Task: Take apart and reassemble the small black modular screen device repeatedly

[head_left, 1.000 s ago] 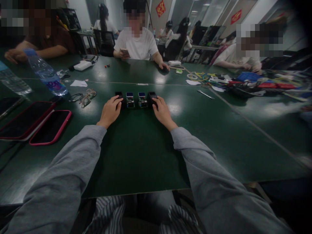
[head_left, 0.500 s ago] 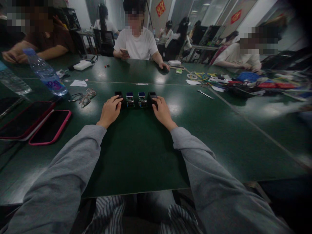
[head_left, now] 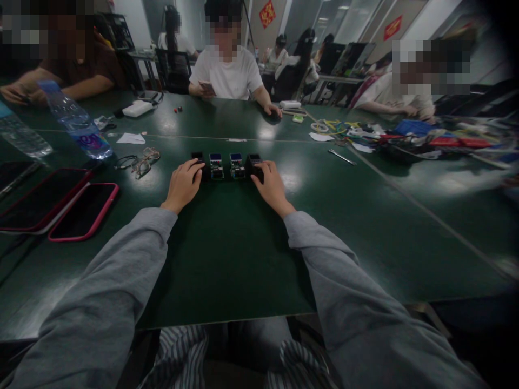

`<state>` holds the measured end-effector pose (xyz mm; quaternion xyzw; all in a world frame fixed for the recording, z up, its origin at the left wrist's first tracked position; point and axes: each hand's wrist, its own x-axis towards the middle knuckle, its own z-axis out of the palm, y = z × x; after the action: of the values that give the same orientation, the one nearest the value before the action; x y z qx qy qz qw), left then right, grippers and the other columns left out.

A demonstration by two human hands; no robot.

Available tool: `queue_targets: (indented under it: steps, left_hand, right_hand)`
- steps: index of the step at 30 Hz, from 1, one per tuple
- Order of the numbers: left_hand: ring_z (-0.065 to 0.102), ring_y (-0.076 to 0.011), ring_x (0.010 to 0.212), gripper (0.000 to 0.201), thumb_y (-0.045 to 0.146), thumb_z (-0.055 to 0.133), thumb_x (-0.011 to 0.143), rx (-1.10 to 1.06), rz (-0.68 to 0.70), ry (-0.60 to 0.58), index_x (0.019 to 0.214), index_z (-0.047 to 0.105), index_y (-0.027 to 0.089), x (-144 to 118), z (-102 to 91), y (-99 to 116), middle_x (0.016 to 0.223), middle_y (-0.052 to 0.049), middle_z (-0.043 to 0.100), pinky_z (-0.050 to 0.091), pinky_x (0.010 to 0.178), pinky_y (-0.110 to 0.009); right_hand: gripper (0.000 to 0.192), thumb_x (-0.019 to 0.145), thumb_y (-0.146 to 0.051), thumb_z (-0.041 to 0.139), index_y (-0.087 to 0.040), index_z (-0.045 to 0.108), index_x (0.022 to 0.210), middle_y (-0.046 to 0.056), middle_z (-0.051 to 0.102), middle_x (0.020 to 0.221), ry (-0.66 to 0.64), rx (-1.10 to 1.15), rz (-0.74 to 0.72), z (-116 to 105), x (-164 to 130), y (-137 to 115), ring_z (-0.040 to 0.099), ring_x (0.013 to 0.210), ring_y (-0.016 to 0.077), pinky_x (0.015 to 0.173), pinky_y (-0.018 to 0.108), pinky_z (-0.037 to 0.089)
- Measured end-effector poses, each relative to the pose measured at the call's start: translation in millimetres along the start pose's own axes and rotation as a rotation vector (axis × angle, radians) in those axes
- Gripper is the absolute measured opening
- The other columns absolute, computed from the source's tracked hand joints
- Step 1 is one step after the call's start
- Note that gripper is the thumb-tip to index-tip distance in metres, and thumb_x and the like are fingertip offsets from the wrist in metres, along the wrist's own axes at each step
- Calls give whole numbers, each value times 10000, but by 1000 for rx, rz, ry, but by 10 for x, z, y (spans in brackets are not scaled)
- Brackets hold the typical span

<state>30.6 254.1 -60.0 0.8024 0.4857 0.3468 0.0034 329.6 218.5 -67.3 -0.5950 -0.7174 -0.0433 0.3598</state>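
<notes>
Phones in pink cases lie far left of the row of four small modules, flat on the green desk. Between them and the row, further back, lean a water bottle and a pair of glasses. The row itself sits at mid-desk, just short of the seam between two desk tops: two black end blocks with two blue-topped modules between them. The left hand rests at the row's left end, its fingers curled onto the left black block, touching it; whether they grip it or merely rest on it cannot be told. The right hand mirrors this at the row's right end, its fingers laid over the right black block, contact clear, grasp uncertain. The two blue-topped modules stand free between the hands. Right of the row and slightly behind lies a metal wrench, well apart, and beyond that a heap of coloured cables and parts. Other people sit along the far edge of the desk.
</notes>
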Motion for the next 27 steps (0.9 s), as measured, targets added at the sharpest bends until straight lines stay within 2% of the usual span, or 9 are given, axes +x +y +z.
queue_targets:
  steps: [15,27]
  left_hand:
    - [540,-287,1311,405,341,378,1020,14,-10,-9,1316,633,234,0,-13,11,1446,-101,577,419,1117,-520]
    - [544,-283,1306,404,343,374,1021,37,2,3,1318,630,245,-5,-10,10,1438,-92,584,432,1108,-507]
  right_hand:
    - [353,920,-258,585,-210,557,1269,144,485,1346,-1,32,-2,9,6,13,553,1247,314,1060,526,518]
    - [451,846,-195,665,-220,532,1277,134,453,1372,-12,24,-3,15,-5,24,543,1263,319,1071,532,518]
